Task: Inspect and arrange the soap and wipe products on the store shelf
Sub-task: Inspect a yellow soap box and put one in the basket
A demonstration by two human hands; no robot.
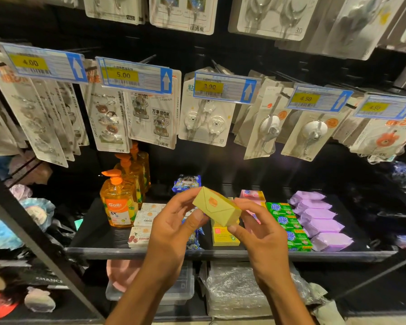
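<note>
Hands first: left hand [174, 221] and right hand [256, 228] both grip one yellow soap box [217, 205], fingers pinching its ends, box tilted, raised above the black shelf [197, 253]. Below on shelf, large to small: orange pump bottles [118, 200] at left, purple wipe packs [319, 219] in a row at right, green soap bars [288, 225] beside them, yellow boxes [224, 236] under the hands. Price tags [123, 75] hang above.

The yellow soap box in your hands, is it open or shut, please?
Shut: the yellow soap box shows its envelope-style flap lying flat, sealed by an orange sticker.
</note>
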